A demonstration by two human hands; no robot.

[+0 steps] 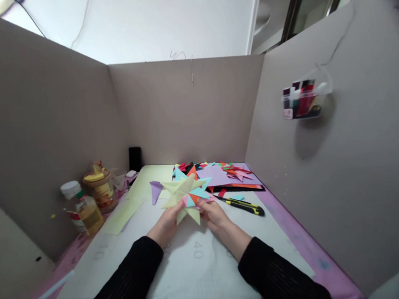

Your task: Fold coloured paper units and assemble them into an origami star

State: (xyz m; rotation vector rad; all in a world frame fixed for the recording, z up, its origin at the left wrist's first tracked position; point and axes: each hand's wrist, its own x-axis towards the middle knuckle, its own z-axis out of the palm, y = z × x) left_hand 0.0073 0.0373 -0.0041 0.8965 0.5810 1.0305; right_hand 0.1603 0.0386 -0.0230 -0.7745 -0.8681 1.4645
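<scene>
Between my two hands is a many-pointed folded paper star (pixel 186 190) in pale yellow, light blue, orange and pink. My left hand (pixel 168 222) grips its lower left side, and my right hand (pixel 213 215) pinches its lower right side. The star is held above the white sheet (pixel 200 275) with printed numbers. A purple folded paper piece (pixel 156 191) is just left of the star. To the right of my right hand lies a black and yellow cutter knife (pixel 245 206). The fingertips under the star are partly hidden.
Colored paper sheets (pixel 213 176) and small folded pieces (pixel 236 171) lie at the back. Jars and a bottle (pixel 90 214) stand at left, near a black phone (pixel 135 158). Grey panels surround the table; a clear holder (pixel 302 100) hangs on the right one.
</scene>
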